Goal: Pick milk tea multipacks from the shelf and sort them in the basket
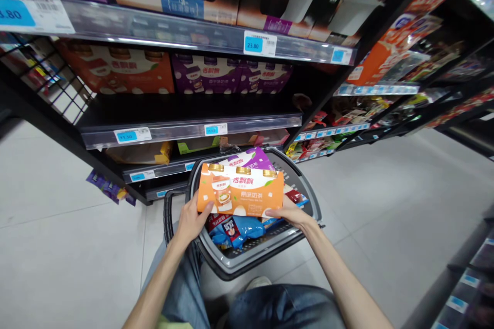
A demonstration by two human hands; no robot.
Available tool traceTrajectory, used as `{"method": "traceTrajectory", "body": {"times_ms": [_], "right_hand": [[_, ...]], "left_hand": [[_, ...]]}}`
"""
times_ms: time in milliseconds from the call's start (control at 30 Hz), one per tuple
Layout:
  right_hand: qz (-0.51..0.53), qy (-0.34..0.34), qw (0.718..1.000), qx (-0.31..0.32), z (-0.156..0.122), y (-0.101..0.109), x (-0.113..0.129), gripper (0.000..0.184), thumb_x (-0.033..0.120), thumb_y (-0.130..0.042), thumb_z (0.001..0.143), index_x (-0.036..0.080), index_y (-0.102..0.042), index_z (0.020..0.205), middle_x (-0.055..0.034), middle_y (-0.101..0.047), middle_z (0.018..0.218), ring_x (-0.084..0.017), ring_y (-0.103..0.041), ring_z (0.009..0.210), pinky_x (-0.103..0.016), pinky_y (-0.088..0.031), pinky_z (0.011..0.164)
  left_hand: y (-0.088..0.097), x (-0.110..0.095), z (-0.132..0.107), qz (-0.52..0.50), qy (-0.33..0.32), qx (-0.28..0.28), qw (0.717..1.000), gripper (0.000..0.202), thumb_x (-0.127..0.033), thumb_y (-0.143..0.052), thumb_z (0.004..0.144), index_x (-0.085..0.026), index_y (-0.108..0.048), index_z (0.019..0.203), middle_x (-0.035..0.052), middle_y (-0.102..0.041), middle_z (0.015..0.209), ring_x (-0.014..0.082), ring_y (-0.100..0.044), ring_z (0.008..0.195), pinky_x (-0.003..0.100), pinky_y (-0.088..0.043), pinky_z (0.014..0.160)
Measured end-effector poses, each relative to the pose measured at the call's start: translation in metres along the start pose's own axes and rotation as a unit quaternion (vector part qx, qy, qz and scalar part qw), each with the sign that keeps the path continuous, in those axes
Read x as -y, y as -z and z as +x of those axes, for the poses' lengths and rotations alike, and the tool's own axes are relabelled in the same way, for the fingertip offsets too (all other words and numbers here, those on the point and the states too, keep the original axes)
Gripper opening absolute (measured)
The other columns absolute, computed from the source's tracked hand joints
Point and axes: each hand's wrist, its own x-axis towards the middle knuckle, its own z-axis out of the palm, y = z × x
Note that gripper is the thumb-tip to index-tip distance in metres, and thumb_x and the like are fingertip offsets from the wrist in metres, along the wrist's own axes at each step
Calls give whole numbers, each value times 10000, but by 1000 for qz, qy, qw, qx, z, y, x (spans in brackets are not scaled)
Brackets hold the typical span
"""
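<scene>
Between my two hands I hold an orange multipack of milk tea [247,193], its printed front facing up toward me. My left hand [193,218] grips its left end, and my right hand [289,212] has the lower right corner. The pack is over a grey and black shopping basket [231,263]. Behind it in the basket lies a purple milk tea pack [257,157], partly covered. A blue snack bag [243,230] shows below the orange pack, and a red and white package [295,195] peeks out at the right.
Ahead stands a black shelf [193,108] with orange milk tea packs [127,72] and purple packs [208,74]. Dark boxes fill the shelf above. Bagged snacks [380,56] hang at the right. A wire mesh side panel [64,74] is at the left. Pale tiled floor [69,247] surrounds the basket.
</scene>
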Motion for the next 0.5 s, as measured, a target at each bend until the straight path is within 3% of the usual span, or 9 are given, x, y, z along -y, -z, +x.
{"method": "traceTrajectory", "body": {"times_ms": [233, 500], "right_hand": [[0, -3, 1000, -9, 2, 0, -3, 813, 281, -902, 625, 210, -516, 1337, -120, -640, 1323, -320, -608, 1214, -461, -513, 1018], [106, -18, 993, -51, 6, -3, -5, 687, 568, -762, 765, 219, -541, 1314, -131, -639, 1314, -300, -621, 1195, -457, -490, 1057]], "left_hand": [[0, -1, -1, -1, -4, -6, 1000, 532, -567, -462, 946, -161, -565, 1273, 103, -703, 1062, 275, -672, 941, 340, -499, 782], [-1, 0, 2, 2, 0, -6, 1000, 556, -575, -461, 936, -149, -564, 1278, 105, -709, 1056, 280, -680, 932, 348, -509, 772]]}}
